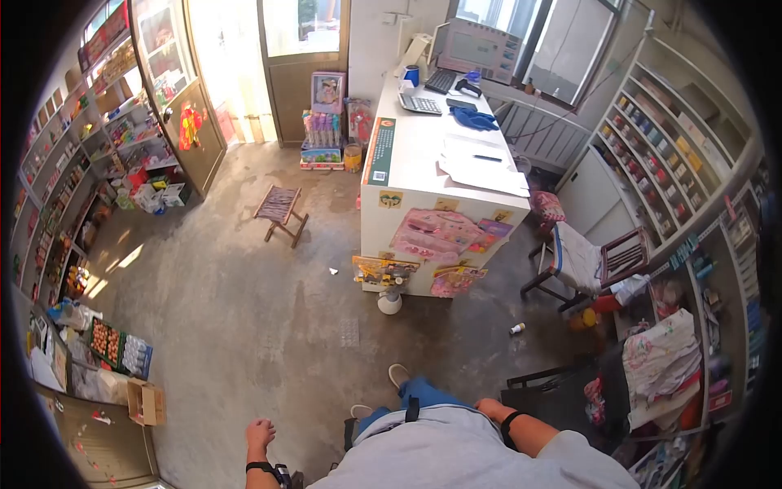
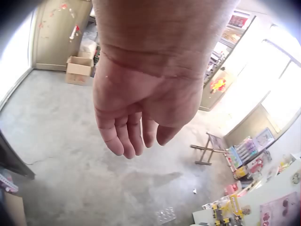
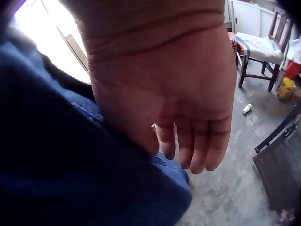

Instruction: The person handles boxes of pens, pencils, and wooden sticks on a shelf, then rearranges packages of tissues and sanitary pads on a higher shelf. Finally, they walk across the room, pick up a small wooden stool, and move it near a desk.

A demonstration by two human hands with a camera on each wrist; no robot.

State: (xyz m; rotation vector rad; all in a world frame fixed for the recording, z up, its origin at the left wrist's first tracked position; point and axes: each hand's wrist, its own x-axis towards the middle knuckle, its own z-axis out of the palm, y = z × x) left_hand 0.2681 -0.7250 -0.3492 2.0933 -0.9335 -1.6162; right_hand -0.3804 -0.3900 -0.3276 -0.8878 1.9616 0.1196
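My left hand (image 1: pixel 260 433) hangs out to the side over the concrete floor (image 1: pixel 244 350). In the left wrist view its fingers (image 2: pixel 121 136) droop loosely and hold nothing. Beside my hip, against the blue trousers (image 1: pixel 423 393), hangs my right hand (image 1: pixel 490 409). The right wrist view shows its relaxed fingers (image 3: pixel 200 146) pointing down with nothing in them, the thumb close by the trouser leg. A small white bottle with a yellow cap (image 1: pixel 517 328) lies on the floor ahead on the right.
Ahead stands a white counter (image 1: pixel 379 236) with a calculator (image 1: pixel 420 103) and papers on top. A folding stool (image 1: pixel 279 213) is front left, a wooden chair (image 1: pixel 578 257) right. Stocked shelves (image 1: pixel 49 196) line both sides. A cardboard box (image 1: pixel 145 403) and an egg crate (image 1: pixel 106 342) sit left.
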